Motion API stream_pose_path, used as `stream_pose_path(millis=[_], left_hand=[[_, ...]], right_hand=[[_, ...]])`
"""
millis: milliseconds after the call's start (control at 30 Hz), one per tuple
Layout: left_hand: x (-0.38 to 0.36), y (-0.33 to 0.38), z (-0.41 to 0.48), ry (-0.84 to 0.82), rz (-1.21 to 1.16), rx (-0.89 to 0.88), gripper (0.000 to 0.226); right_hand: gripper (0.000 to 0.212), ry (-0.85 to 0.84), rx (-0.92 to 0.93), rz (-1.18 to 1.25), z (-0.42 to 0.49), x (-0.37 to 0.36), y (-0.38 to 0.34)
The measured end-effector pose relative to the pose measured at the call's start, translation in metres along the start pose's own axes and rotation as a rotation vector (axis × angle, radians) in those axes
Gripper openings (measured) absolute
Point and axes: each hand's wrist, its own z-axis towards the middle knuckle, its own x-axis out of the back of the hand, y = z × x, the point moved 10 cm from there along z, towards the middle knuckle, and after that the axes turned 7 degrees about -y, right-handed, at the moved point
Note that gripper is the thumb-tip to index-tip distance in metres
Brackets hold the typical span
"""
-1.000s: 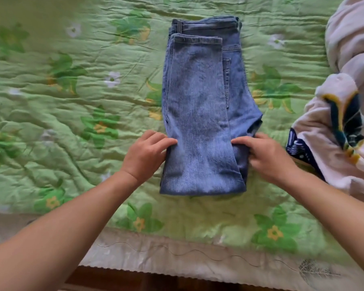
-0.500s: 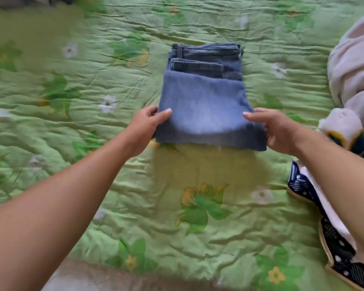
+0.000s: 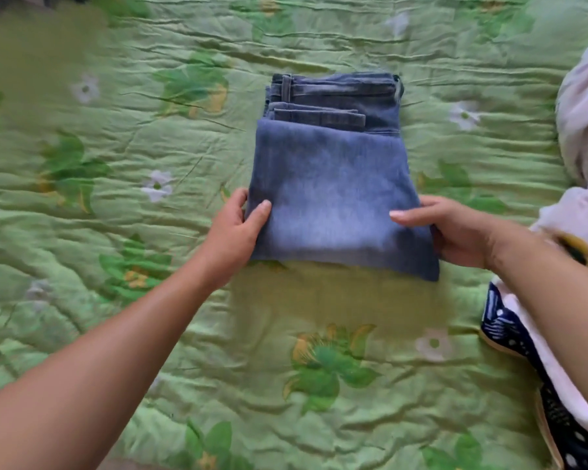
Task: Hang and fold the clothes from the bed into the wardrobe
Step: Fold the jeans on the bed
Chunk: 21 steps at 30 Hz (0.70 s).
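A pair of blue jeans lies folded into a compact rectangle on the green floral bedspread, waistband at the far end. My left hand grips the folded stack's left edge, thumb on top and fingers under it. My right hand holds the right edge the same way, thumb lying across the top denim. The near fold sits slightly lifted, casting a shadow on the quilt below it.
A pile of pale pink and white clothes lies at the right edge of the bed. A white garment with navy dotted and yellow trim spreads under my right forearm.
The long folded jeans have been folded over once more toward the waistband, making a shorter stack. Both hands moved away from me with the fold and now hold its sides.
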Motion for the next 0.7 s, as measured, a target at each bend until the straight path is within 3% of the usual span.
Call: stream_pose_path(millis=[133,333,533,700], left_hand=[[0.0,-0.012,-0.016,-0.025,0.009,0.055,0.024],[-0.008,-0.035,-0.065,-0.065,-0.031,0.147,0.02],[-0.027,-0.065,-0.142,-0.121,-0.042,0.27,0.021],[-0.015,-0.024,-0.118,-0.049,0.045,0.165,0.016]], right_hand=[[0.026,0.087,-0.08,-0.075,0.002,-0.003,0.023],[0.006,0.202,-0.072,-0.124,-0.02,-0.021,0.062],[0.006,0.232,-0.168,-0.106,-0.066,-0.057,0.131],[0.008,0.378,0.116,-0.247,-0.076,-0.057,0.071]])
